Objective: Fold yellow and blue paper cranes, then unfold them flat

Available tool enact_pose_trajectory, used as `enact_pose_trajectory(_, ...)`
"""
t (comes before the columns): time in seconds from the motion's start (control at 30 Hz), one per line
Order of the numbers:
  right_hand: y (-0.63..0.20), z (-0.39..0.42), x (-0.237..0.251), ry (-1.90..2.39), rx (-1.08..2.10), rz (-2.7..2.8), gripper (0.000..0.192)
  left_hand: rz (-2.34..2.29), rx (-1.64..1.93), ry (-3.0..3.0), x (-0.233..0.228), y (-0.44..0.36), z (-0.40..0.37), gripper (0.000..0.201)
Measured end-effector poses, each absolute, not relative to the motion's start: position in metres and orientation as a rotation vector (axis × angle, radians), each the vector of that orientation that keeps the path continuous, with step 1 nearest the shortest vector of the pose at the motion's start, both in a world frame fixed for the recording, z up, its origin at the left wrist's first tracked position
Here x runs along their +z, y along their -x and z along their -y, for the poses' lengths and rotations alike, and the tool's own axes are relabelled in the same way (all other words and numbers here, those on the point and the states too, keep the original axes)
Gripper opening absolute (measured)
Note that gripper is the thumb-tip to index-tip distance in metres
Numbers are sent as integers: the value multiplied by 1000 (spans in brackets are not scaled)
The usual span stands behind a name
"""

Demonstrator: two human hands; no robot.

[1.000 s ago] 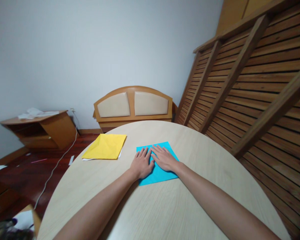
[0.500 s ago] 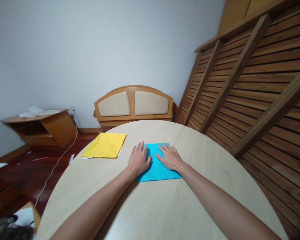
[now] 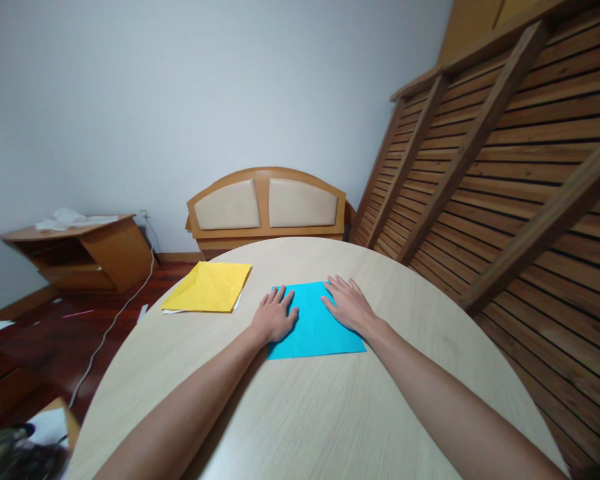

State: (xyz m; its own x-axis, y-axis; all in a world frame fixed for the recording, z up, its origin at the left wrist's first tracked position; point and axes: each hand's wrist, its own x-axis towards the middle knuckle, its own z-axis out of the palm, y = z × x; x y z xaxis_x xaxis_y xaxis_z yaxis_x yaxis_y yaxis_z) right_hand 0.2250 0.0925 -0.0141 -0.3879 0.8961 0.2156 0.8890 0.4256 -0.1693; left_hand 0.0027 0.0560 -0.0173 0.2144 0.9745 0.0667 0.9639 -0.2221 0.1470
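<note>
Hidden/cut off: both forearms run off near frame edge; left edge of flat square cyan paper sheet [image 3: 314, 323] covered by left hand [image 3: 274, 317], its right edge partly under right hand [image 3: 349, 306]. White sheet under folded yellow paper sheet [image 3: 207, 287] shows only as thin slivers. Clutter at near-left corner blurred, can't ID.

Cyan sheet lies flat approx. centre of round pale wood-grain bench [image 3: 330, 413], between the two hands. Both hands spread flat, palms down, fingers splayed, pressing sheet edges, gripping nothing. Bare cyan strip between them.

Yellow sheet: far-left of the cyan one, apart from it, creased, matte. Bench surface smooth laminate, curved rim.
</note>
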Motion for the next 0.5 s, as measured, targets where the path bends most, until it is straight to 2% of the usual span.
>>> enact_pose_trajectory(0.17,-200,-73,-12,1223,259,2588,65,-1910,237,-2380,-17,-3,-55,61)
enact_pose_trajectory(0.37,-199,-68,-18,1346,340,2599,73,-2066,253,-2309,-14,10,-60,59)
enact_pose_trajectory(0.5,-201,-74,-21,1391,304,2566,70,-1989,454,-2485,-11,12,-57,49)
